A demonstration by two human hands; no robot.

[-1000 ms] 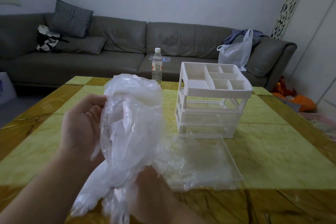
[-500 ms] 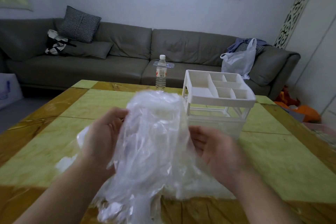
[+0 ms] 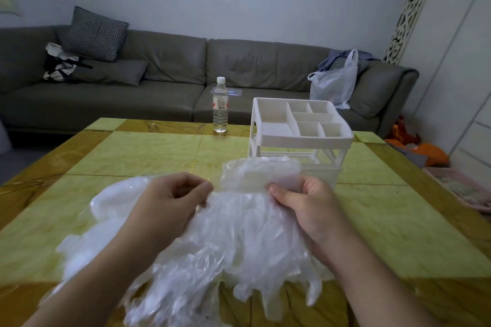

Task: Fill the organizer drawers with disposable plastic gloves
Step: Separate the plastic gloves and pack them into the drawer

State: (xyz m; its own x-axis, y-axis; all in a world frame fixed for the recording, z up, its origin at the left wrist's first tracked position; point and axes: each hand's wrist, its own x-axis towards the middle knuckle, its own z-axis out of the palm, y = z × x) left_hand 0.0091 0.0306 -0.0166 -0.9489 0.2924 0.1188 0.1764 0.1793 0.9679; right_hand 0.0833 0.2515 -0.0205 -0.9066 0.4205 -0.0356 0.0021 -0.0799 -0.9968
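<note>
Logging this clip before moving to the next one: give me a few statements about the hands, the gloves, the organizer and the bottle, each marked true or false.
1. Both hands grip the bunch of plastic gloves. True: the left hand and the right hand each hold part of it.
2. The water bottle lies on its side. False: it stands upright at the far edge of the table.
3. The top tray of the organizer is divided into compartments. True.
4. Those top compartments are stuffed with gloves. False: they show nothing inside.
5. The organizer stands left of the bottle. False: it stands to the right of it.
</note>
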